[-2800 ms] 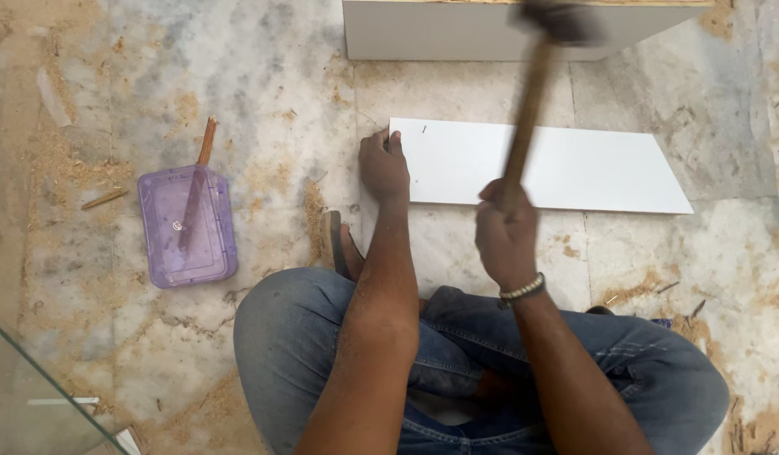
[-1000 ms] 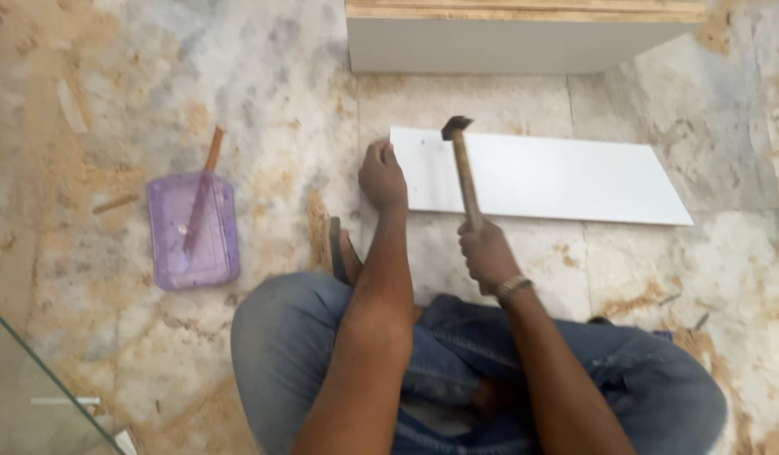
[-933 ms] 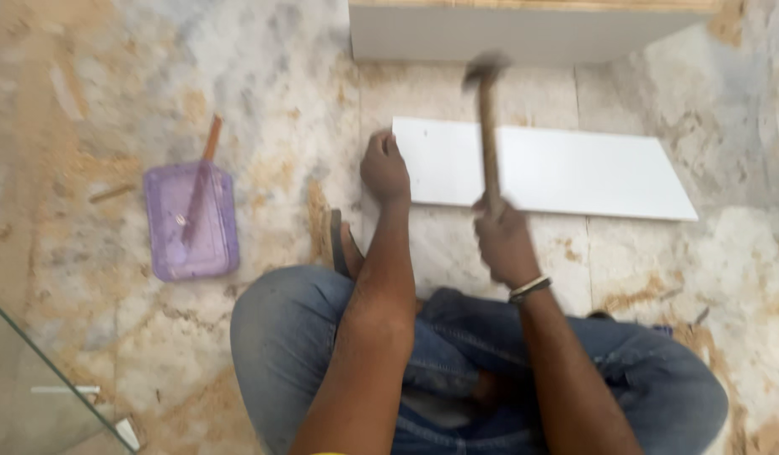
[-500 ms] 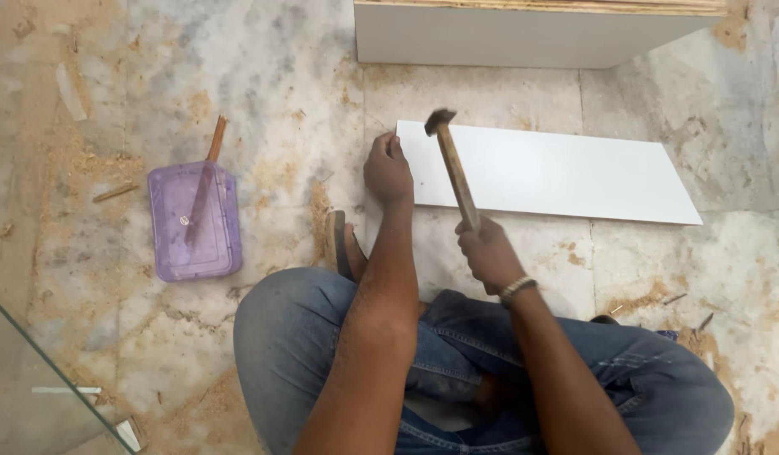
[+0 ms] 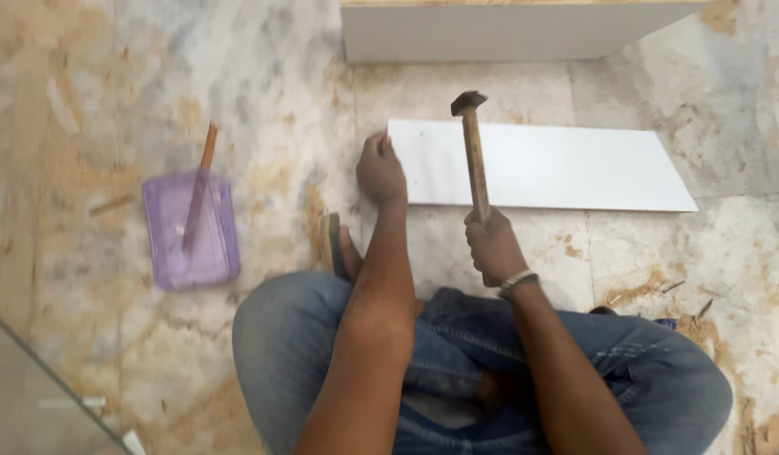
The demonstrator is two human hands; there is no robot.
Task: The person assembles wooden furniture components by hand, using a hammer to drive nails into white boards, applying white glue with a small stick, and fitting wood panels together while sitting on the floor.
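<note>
Marble floor [image 5: 111, 67], mottled cream and grey and streaked with sawdust, fills the view from the head camera. On it lies a flat white board [image 5: 558, 168], its long side running left to right. The right hand [image 5: 492, 246] is clamped in a fist round the lower end of a wooden-handled hammer [image 5: 472, 152]; the handle rises from the fist across the board's near edge, and the dark metal head sits just past the board's far edge, near its left end. The left hand [image 5: 380, 171] rests at the board's left end with its fingers curled together against that edge. Beyond the board stands a larger white panel [image 5: 507, 32]. Well to the left, a purple plastic lid [image 5: 190, 229] lies on the floor with a brown stick [image 5: 199, 184] across it.
</note>
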